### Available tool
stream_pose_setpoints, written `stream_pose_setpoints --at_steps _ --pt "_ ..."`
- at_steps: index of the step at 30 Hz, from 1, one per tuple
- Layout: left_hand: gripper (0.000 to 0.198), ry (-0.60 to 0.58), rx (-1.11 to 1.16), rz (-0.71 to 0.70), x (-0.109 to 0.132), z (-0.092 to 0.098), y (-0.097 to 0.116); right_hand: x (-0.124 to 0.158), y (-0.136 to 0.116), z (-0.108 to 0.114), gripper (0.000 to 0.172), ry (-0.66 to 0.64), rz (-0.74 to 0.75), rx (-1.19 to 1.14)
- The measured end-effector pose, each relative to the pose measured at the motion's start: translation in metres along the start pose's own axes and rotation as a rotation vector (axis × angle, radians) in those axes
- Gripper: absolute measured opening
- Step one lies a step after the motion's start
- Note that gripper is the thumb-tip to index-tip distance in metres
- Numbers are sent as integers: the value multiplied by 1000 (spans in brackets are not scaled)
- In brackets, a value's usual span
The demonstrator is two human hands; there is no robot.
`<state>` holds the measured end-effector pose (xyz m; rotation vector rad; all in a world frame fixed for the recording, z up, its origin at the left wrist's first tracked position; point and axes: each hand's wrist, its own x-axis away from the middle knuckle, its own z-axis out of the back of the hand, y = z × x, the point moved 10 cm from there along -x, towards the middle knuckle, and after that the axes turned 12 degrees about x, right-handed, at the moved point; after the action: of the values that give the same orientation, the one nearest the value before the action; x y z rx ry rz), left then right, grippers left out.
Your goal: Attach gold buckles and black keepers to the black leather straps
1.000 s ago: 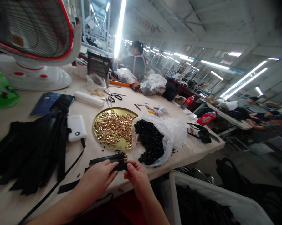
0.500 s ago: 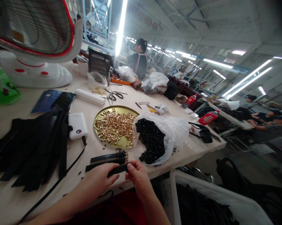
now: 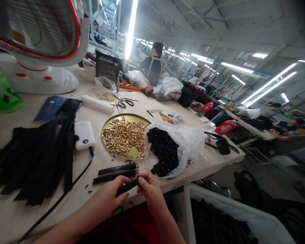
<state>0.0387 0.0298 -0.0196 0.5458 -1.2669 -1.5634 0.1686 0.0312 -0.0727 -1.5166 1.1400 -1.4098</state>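
A short black strap point(image 3: 127, 187) is stretched between my two hands at the table's near edge. My left hand point(image 3: 116, 191) is closed around its left part, thumb below and fingers behind. At the strap's right end, my right hand point(image 3: 149, 186) pinches it between thumb and fingers; what else may be in that pinch is hidden. Just beyond lie finished-looking black straps point(image 3: 116, 172) with gold buckles point(image 3: 136, 168) at their right ends. A round gold tray point(image 3: 132, 154) heaped with small gold buckles point(image 3: 125, 134) stands behind them. Beside it, a clear plastic bag point(image 3: 190, 139) spills small black pieces point(image 3: 164, 152).
Many black strips point(image 3: 38, 159) lie at left, near a white power bank point(image 3: 83, 135) with a black cable. A fan point(image 3: 40, 78) stands behind. Scissors point(image 3: 125, 101) lie farther back. A white bin point(image 3: 218, 206) with black material is below right. Other people sit or stand farther off.
Both hands keep hold of the strap and have barely moved; its left end is tilted slightly lower. The person in the background has shifted right.
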Motion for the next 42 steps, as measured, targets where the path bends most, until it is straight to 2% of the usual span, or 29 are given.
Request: stream_pose_setpoints --at_steps 6,16,21,24,29,35,42 --pt "26 4 53 -14 2 -6 -2 2 -13 0 23 6 53 94" --pt "21 -13 85 16 2 -12 -8 1 -11 0 22 16 19 97" --pt "22 -9 15 34 0 -4 -10 -3 -17 10 24 65 65 56" --pt "30 -27 13 48 -2 -3 -13 -3 -17 7 26 33 46 6" --pt "33 -57 127 48 -4 -7 -13 2 -14 -5 27 -20 32 -94" --pt "31 -136 370 194 -2 -18 -18 2 -15 -1 30 37 64 -40" --pt "32 -251 617 343 9 -33 -24 6 -14 -7 30 -23 35 46"
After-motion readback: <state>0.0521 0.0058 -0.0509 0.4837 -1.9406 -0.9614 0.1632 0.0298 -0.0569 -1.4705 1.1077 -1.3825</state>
